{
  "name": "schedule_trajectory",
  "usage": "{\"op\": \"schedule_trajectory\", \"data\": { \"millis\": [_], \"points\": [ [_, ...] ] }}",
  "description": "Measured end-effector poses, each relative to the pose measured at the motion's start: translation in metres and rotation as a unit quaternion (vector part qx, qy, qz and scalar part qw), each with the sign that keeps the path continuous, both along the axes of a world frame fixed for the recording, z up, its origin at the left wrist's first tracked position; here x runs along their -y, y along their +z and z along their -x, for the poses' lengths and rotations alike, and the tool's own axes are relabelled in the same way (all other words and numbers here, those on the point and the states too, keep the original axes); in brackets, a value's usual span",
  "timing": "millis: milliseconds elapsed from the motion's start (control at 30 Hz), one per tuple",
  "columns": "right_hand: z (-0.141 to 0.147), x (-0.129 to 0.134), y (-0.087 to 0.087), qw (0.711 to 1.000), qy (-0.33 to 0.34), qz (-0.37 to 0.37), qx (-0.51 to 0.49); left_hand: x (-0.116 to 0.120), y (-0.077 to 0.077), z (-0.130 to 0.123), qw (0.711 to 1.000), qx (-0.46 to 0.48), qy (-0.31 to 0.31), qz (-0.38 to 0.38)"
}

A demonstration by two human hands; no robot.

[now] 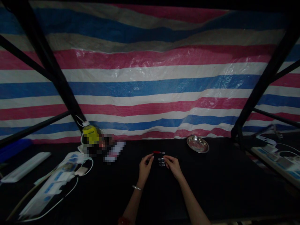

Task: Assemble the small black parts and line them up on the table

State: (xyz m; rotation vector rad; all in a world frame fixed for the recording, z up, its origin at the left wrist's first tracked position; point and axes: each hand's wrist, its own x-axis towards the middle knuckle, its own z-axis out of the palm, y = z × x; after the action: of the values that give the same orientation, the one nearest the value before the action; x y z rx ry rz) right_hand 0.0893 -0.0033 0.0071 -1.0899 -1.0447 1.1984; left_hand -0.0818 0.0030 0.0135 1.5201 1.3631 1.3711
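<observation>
Both hands are close together over the black table. My left hand (145, 165) has its thumb and fingers curled together in a pinch; a dark bit shows between them, too small and dim to name. Facing it, my right hand (172, 165) is closed with its fingertips at the end of some small shiny cylinders (161, 162). These are silvery and dark, lying side by side in the gap between the hands; their kind is hard to tell. Just beyond the fingertips lies a thin red pen-like stick (158, 152) with a pale right end.
A round metal dish (198, 144) stands at the back right. Power strips (52, 182) with cables and a plugged-in charger (81, 170) lie at left, near a yellow bottle (91, 132). Black frame posts (50, 67) and a striped tarp (154, 84) enclose the table.
</observation>
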Motion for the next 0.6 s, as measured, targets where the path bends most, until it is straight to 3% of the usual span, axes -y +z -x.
{"op": "schedule_trajectory", "data": {
  "millis": [500,600],
  "points": [
    [-0.0010,0.0007,0.0049,0.999,-0.035,-0.010,-0.020,-0.0028,-0.0044,0.0027,1.000,-0.013,0.028,-0.003],
    [-0.0077,0.0006,0.0063,0.998,-0.068,-0.010,-0.013,-0.0040,-0.0062,0.0048,0.999,-0.008,0.043,0.000]
  ]
}}
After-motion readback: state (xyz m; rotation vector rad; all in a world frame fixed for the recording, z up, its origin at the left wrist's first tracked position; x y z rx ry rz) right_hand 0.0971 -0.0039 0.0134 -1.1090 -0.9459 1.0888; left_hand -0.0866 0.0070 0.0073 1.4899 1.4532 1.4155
